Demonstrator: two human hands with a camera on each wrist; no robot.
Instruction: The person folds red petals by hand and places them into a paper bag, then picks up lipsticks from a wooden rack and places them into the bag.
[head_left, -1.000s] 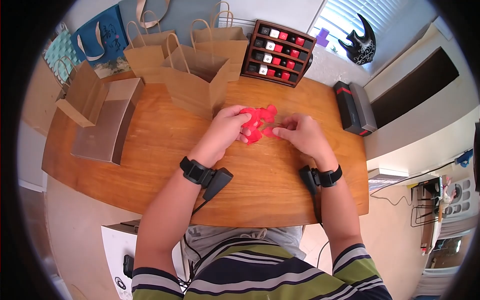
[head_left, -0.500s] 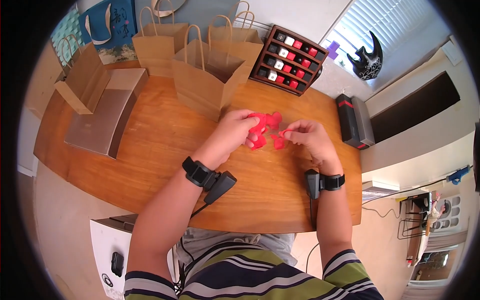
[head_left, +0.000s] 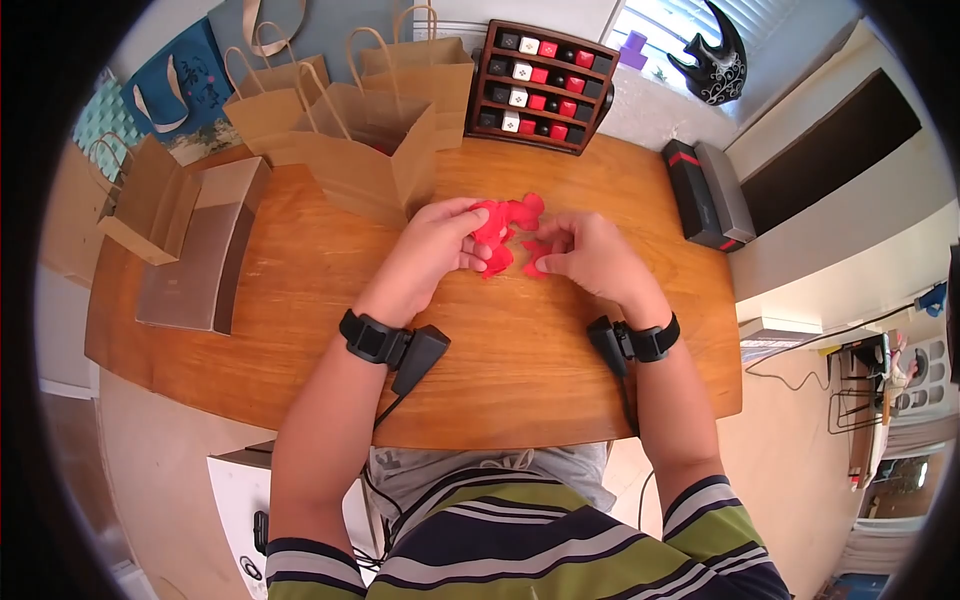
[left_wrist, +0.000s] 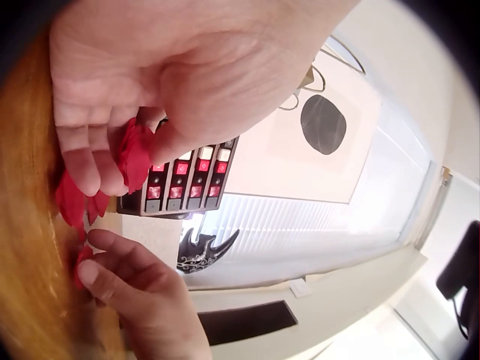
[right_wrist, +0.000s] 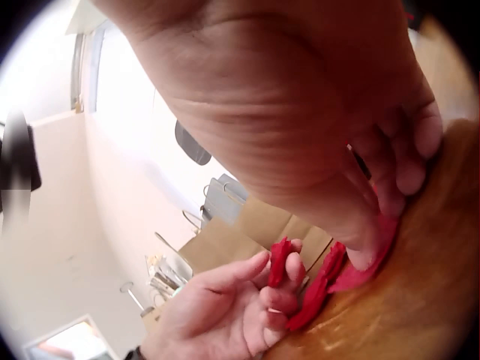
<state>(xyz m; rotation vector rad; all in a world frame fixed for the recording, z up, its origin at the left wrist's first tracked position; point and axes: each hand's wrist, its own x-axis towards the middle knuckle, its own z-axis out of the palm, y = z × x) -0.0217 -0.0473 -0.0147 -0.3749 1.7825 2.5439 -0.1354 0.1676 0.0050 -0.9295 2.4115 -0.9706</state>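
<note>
Thin red petals [head_left: 490, 222], apparently cloth, form a small bunch that my left hand [head_left: 432, 248] holds between thumb and fingers just above the table. The left wrist view shows the bunch [left_wrist: 135, 154] from the palm side. More red petals [head_left: 526, 208] lie beyond the fingertips, and others [head_left: 495, 264] are just below the left fingers. My right hand [head_left: 602, 258] pinches at a red petal [head_left: 532, 258] low over the wood; in the right wrist view its thumb presses on this petal [right_wrist: 367, 266]. The two hands are a short way apart.
Brown paper bags [head_left: 365, 150] stand behind the left hand. A dark wooden rack [head_left: 540, 88] with red, white and black cubes is at the back. Flat boxes lie on the left [head_left: 205, 250] and right [head_left: 700, 195] of the wooden table [head_left: 470, 350].
The head view has shifted. My right hand, holding a petal between thumb and finger half a second ago, is now down at the petal on the table. My left hand keeps its bunch.
</note>
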